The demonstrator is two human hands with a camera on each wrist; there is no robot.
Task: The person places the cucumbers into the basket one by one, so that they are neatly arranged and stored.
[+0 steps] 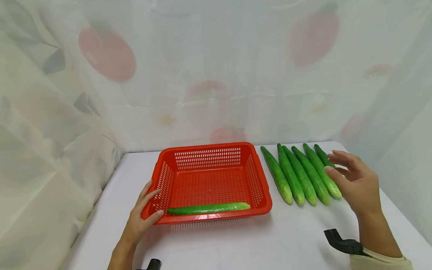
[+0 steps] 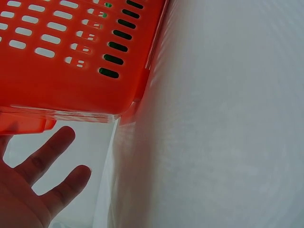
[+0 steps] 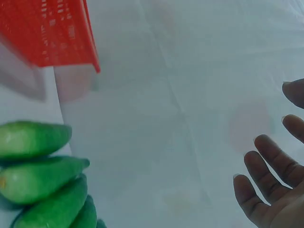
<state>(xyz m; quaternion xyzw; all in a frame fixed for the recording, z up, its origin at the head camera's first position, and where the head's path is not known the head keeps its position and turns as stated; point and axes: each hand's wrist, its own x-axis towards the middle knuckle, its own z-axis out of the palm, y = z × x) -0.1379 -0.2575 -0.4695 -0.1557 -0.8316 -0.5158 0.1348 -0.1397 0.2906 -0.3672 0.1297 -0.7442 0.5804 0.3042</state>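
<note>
A red plastic basket (image 1: 265, 191) with slotted sides sits on the table, one green cucumber (image 1: 209, 208) lying along its front inside wall. My left hand (image 1: 140, 215) rests at the basket's front left corner, thumb over the rim and fingers spread along the left side. In the left wrist view, two straight fingers (image 2: 61, 187) extend below the basket's edge. Right of the basket, several cucumbers (image 1: 295, 170) lie side by side in a slanted row. Over the right end of that row is my right hand (image 1: 359, 183), fingers relaxed and apart, holding nothing.
A white table (image 1: 222, 249) carries everything. Behind it hangs a pale curtain (image 1: 216, 67) with fruit prints, and more fabric (image 1: 44, 150) drapes along the left side. A black wrist device (image 1: 344, 243) is strapped at the right sleeve.
</note>
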